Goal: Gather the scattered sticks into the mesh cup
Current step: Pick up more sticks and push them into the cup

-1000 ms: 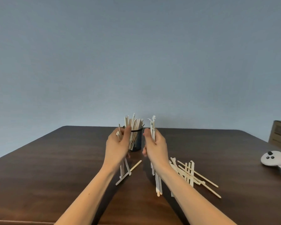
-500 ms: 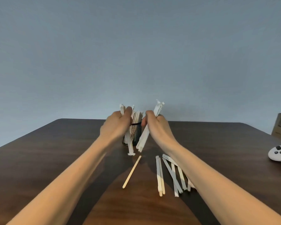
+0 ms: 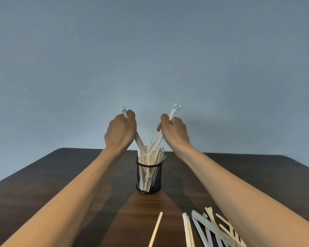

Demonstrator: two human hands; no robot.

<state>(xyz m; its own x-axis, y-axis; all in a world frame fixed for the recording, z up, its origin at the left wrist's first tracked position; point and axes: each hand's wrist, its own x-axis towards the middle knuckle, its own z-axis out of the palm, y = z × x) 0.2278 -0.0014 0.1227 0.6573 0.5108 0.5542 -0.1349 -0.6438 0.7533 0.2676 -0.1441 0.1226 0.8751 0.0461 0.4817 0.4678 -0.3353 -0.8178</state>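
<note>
A black mesh cup (image 3: 149, 177) stands upright in the middle of the dark wooden table (image 3: 43, 184), packed with pale sticks. My left hand (image 3: 120, 131) is above the cup's left side, closed on a few sticks (image 3: 139, 145) that slant down into the cup. My right hand (image 3: 174, 131) is above the cup's right side, closed on a bundle of sticks (image 3: 174, 112) whose lower ends reach the cup's mouth. A single loose stick (image 3: 156, 229) lies on the table near me. A scattered pile of sticks (image 3: 212, 229) lies to its right, partly hidden by my right forearm.
A plain blue-grey wall fills the view behind the table. The table's far edge runs just behind the cup.
Both hands have risen from beside the cup to above it, tilting their sticks so the lower ends point into its mouth. My head moved closer; the white controller and box left the view.
</note>
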